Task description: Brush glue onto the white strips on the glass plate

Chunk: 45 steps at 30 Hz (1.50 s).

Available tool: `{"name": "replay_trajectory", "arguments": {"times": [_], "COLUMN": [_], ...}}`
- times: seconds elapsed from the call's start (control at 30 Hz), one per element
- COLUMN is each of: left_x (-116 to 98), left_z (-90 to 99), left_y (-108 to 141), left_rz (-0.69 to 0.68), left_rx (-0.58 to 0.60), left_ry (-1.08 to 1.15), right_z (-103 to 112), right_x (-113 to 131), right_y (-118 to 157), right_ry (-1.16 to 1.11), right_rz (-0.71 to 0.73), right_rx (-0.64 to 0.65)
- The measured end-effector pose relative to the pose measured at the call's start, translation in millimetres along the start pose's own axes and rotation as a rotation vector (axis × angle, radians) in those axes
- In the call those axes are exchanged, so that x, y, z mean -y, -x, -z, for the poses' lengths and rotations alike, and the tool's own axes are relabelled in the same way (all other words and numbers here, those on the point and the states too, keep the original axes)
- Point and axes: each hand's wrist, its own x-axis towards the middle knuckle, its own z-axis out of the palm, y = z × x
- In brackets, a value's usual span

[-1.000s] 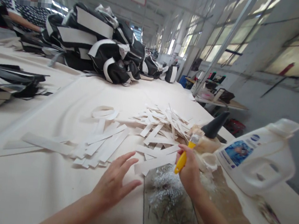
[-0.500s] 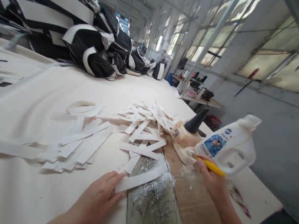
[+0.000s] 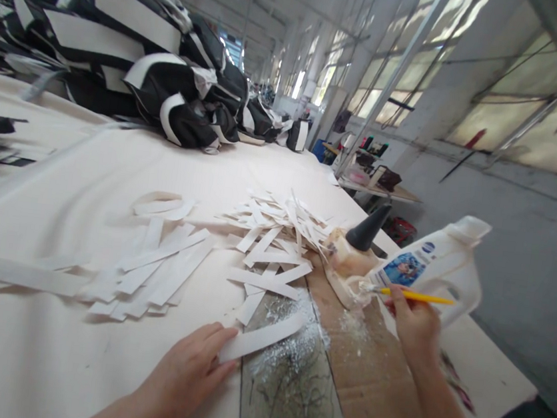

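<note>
My left hand (image 3: 195, 367) pinches the near end of a white strip (image 3: 264, 337), which lies across a grey board (image 3: 291, 405) speckled with white residue. My right hand (image 3: 414, 322) grips a yellow-handled brush (image 3: 422, 297) held nearly level. The brush tip is at the mouth of a cut-open white container (image 3: 352, 291), beside a black cone (image 3: 367, 228). Loose white strips (image 3: 273, 257) are heaped beyond the board, and more strips (image 3: 160, 276) lie fanned out to the left.
A large white jug (image 3: 445, 268) stands behind my right hand. Brown cardboard (image 3: 368, 394) borders the board. Black and white pieces (image 3: 125, 51) are piled at the far left of the table (image 3: 65, 359). Scissors-like tool (image 3: 457, 384) lies at the right.
My right hand has shifted slightly right, and the brush has turned from slanting to nearly level, its tip still at the container. My left hand keeps its hold on the strip. The view has shifted slightly.
</note>
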Motion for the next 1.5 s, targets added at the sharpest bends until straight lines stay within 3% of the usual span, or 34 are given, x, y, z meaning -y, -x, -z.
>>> {"name": "replay_trajectory", "arguments": {"times": [0.07, 0.23, 0.47, 0.6, 0.67, 0.8, 0.93, 1.03, 1.13, 1.2, 1.3, 1.4, 1.5], "left_x": [-2.5, -6.6, -7.2, -7.9, -8.2, -7.8, -6.8, -6.4, -6.6, -6.8, -7.0, -6.9, -6.8], "left_z": [1.5, 3.0, 3.1, 3.1, 3.4, 3.6, 2.7, 1.9, 1.9, 2.1, 2.5, 2.4, 1.8], "left_y": [-1.1, -1.4, -0.5, -0.3, -0.6, -0.9, 0.2, 0.8, 0.9, 0.6, 0.3, 0.6, 1.2], "left_rz": [0.012, -0.002, -0.002, 0.005, 0.014, 0.016, 0.025, 0.02, 0.02, 0.021, 0.017, 0.012, 0.005], "left_rx": [0.0, -0.016, 0.006, 0.012, 0.019, 0.037, 0.03, 0.012, 0.015, 0.022, 0.01, -0.019, -0.017], "left_ry": [0.003, 0.003, -0.013, -0.025, -0.022, -0.027, -0.029, -0.031, -0.036, -0.035, -0.038, -0.042, -0.054], "right_z": [5.3, 7.3, -32.2, -53.7, -58.1, -59.7, -57.5, -50.7, -38.9, -32.5, -33.9, -47.7, -59.8], "right_x": [-4.3, 4.6, 83.8, 98.3, 89.9, 60.7, 45.3, 52.0, 71.6, 88.3, 108.6, 108.5, 85.8], "right_y": [4.1, 22.0, 95.6, 113.4, 103.7, 67.5, 46.6, 45.2, 52.7, 64.6, 89.9, 105.3, 91.9], "right_ry": [0.017, 0.121, -0.414, -0.441, -0.367, -0.19, -0.113, -0.072, -0.047, -0.122, -0.322, -0.389, -0.328], "right_rz": [0.023, 0.065, 0.246, 0.381, 0.385, 0.329, 0.308, 0.317, 0.342, 0.366, 0.403, 0.43, 0.392], "right_rx": [0.068, 0.015, 0.555, 0.725, 0.694, 0.506, 0.483, 0.431, 0.255, 0.21, 0.414, 0.668, 0.676]}}
